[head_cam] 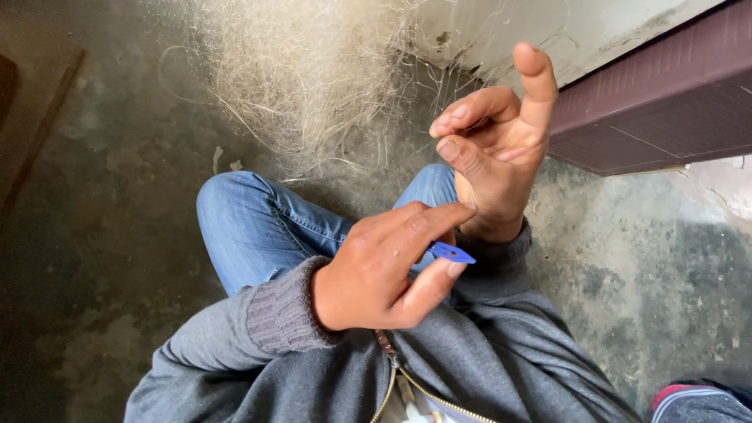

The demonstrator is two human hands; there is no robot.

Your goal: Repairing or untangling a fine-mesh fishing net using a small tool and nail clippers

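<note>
My left hand [384,270] reaches in from the lower left, in a grey knit cuff. It pinches a small flat blue piece [452,252] between thumb and fingers, and its index fingertip touches the heel of my right hand. My right hand [493,145] is raised just above it, palm towards me. One finger points straight up and the others curl in against the thumb. They are closed on a thin pale fibre strand [464,190] that lies across the palm. A loose pile of the same pale fibres [301,74] lies on the floor behind my knee.
I sit on a stained concrete floor [117,196] in blue jeans [258,223] and a grey zipped hoodie [486,360]. A dark red panelled ledge [666,102] runs along the upper right below a pale wall. Red and grey cloth [697,403] shows at the bottom right corner.
</note>
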